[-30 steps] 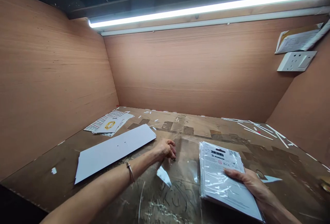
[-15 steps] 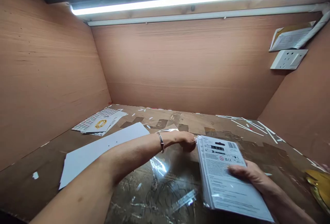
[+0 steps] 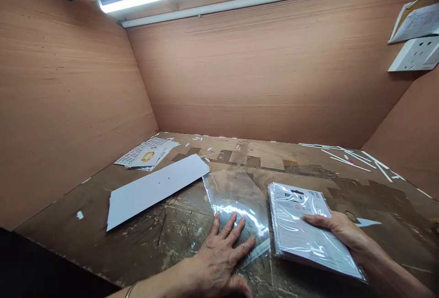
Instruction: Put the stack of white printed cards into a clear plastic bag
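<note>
Clear flat plastic sleeve (image 3: pixel 235 193) now touched, seemingly, by the splayed left hand (image 3: pixel 222 254), plastic-wrapped white printed card stack (image 3: pixel 298 241) gripped, near right, by the right hand (image 3: pixel 348 234)

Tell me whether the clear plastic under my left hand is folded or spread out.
Spread out: the clear plastic lies across the table, its edges reaching well beyond your left hand.

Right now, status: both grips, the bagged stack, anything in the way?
Left grip open, spread on clear plastic sleeve. Right grip closed on bagged stack, thumb on top. White card at sleeve's far-left corner, contact unclear; nothing blocking either grip.
</note>
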The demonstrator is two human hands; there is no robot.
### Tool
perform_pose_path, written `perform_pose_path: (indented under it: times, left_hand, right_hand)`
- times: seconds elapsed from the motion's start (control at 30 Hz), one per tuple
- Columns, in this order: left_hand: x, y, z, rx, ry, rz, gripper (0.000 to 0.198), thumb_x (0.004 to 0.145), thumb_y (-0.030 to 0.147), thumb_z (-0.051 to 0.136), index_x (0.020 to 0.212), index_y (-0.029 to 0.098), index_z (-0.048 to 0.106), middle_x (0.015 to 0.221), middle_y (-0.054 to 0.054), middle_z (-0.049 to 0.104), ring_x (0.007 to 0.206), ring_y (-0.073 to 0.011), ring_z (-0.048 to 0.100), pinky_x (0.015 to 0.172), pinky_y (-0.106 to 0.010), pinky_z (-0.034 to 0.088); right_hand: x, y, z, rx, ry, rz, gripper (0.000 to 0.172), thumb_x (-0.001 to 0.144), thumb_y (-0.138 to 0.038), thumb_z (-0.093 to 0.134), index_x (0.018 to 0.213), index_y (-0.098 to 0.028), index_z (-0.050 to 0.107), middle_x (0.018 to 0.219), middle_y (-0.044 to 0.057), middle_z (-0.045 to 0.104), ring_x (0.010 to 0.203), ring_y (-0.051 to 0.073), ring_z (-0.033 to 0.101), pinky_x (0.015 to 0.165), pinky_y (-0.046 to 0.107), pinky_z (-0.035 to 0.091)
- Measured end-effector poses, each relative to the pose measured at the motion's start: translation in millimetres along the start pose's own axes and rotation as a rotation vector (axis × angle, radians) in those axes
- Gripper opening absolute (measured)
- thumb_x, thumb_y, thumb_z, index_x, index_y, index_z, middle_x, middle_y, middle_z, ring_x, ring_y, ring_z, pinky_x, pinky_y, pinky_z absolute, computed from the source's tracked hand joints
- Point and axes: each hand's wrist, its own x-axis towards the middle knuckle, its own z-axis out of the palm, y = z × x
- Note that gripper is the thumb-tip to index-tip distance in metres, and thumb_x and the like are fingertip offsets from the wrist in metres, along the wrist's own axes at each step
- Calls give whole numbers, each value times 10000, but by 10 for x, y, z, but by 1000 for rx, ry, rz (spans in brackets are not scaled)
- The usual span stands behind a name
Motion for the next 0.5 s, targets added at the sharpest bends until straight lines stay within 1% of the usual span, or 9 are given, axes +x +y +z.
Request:
perform_pose_path:
  times: [0.07, 0.2, 0.3, 0.37, 0.4, 0.43, 0.47, 0.5]
  left_hand:
    - [-34, -17, -67, -62, -15, 54, 762, 674, 621, 456, 1323, 311, 204, 1415, -124, 92, 1278, -360, 15, 941, -633, -56]
    - [-114, -77, -296, -134, -82, 154, 705, 653, 557, 548, 1279, 343, 305, 1411, -69, 162, 1288, -327, 54, 975, -579, -78]
    - [-304, -27, -391, -194, -115, 144, 605, 687, 495, 557, 1244, 362, 362, 1401, -41, 199, 1290, -301, 99, 987, -552, -94]
    - [-513, 54, -352, -251, -124, 97, 508, 732, 450, 527, 1217, 379, 396, 1384, -21, 248, 1288, -291, 122, 995, -552, -76]
    - [-641, 103, -291, -285, -95, 63, 456, 749, 438, 509, 1194, 388, 424, 1365, -14, 294, 1284, -289, 143, 1003, -550, -52]
    - [-778, 154, -203, -319, -19, 7, 410, 757, 436, 496, 1163, 389, 465, 1336, -12, 351, 1276, -287, 179, 1017, -540, -12]
    - [-917, 204, -93, -350, 111, -84, 374, 752, 443, 501, 1120, 380, 516, 1291, -19, 421, 1260, -286, 234, 1032, -519, 44]
    - [-1052, 252, 33, -378, 286, -220, 345, 735, 451, 520, 1065, 362, 569, 1230, -33, 495, 1227, -283, 311, 1039, -485, 120]
  right_hand:
    - [-31, -14, 15, 4, -5, 7, 312, 561, -236, 725, 803, -108, 573, 613, 84, 654, 514, 221, 605, 491, 303, 510]
    - [-111, -90, 109, 30, -30, -13, 365, 574, -226, 711, 880, -96, 561, 612, 76, 647, 499, 208, 596, 498, 309, 509]
    - [-134, -94, 251, -26, -70, -62, 363, 572, -212, 697, 884, -84, 562, 618, 74, 642, 487, 194, 586, 471, 281, 491]
    - [-144, -50, 361, -90, -116, -65, 354, 570, -198, 685, 885, -84, 569, 592, 63, 635, 486, 189, 584, 463, 262, 480]
    - [-151, -19, 415, -111, -140, -51, 351, 574, -200, 678, 888, -87, 572, 587, 62, 635, 497, 192, 589, 469, 258, 479]
    - [-161, 14, 463, -120, -160, -31, 351, 578, -208, 674, 894, -92, 573, 599, 66, 640, 518, 199, 597, 484, 259, 483]
    - [-172, 48, 506, -120, -176, -9, 354, 582, -219, 671, 899, -96, 573, 628, 74, 649, 547, 209, 606, 505, 266, 488]
    - [-182, 80, 543, -121, -188, 13, 359, 582, -229, 673, 901, -98, 572, 668, 87, 657, 580, 222, 615, 529, 279, 495]
